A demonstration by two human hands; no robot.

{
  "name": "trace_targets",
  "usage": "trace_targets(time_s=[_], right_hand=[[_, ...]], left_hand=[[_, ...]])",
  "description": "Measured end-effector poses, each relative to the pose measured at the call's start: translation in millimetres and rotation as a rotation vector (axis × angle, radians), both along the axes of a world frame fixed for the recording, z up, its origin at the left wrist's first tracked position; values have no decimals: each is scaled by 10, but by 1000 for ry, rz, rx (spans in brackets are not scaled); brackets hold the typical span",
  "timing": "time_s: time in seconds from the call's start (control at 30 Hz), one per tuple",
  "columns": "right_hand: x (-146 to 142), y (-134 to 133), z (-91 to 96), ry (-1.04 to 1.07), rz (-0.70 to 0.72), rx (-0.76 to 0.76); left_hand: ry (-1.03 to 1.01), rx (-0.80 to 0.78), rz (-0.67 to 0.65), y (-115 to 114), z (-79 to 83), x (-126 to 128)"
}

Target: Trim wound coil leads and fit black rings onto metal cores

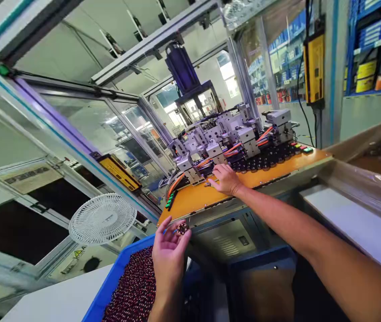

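My left hand (172, 243) is raised above the edge of a blue bin, palm up. Its fingers and thumb pinch a small round part (182, 229), dark with copper-coloured spots around its rim. My right hand (225, 180) reaches over the orange machine table (190, 199), beside the grey metal clamping blocks (216, 153). Its thumb stands apart from the bent fingers, and I see nothing between them. The blue bin (101, 293) holds a heap of small dark parts with reddish and pale spots (133, 281). Dark round pieces (266, 163) stand in a row along the table.
A white fan (103, 219) stands at left. Yellow sensor bars (119, 172) are fixed to the aluminium frame posts. A dark motor (181, 67) rises above the clamping blocks. Orange hoses (233, 148) run between them. At right is a plastic-lined box (361, 179) with dark parts.
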State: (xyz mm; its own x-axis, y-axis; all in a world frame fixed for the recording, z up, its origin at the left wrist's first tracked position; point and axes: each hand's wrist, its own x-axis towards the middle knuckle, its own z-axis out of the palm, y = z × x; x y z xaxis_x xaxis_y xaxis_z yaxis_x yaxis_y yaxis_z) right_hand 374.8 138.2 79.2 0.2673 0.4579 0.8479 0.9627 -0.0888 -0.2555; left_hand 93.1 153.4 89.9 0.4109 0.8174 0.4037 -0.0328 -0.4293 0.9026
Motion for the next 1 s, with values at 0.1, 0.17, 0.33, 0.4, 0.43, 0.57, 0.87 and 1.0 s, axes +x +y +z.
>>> trace_targets(time_s=[0.1, 0.17, 0.33, 0.4, 0.43, 0.57, 0.87, 1.0], right_hand=[[-20, -98, 75, 33, 17, -1], [-185, -275, 133, 44, 41, 15], [-1155, -1227, 144, -5, 361, -39], [-1506, -1657, 65, -89, 623, -185], [-1635, -1831, 6, -94, 642, -243], [-1870, -2202, -282, 8, 737, -478], [-1725, -2345, -359, 648, 976, -709], [-1737, -2191, -412, 1208, 902, -597]], left_hand=[[-30, -17, -17, -416, -35, -201], [-81, 5, 17, -672, -106, -338], [-214, 35, 111, -1116, -476, -674], [-196, 56, 69, -1211, -634, -759], [-182, 71, 40, -1246, -700, -787], [-147, 79, -41, -1338, -847, -804], [-247, -3, -189, -1411, -843, -729], [-224, 26, -272, -1476, -870, -733]])
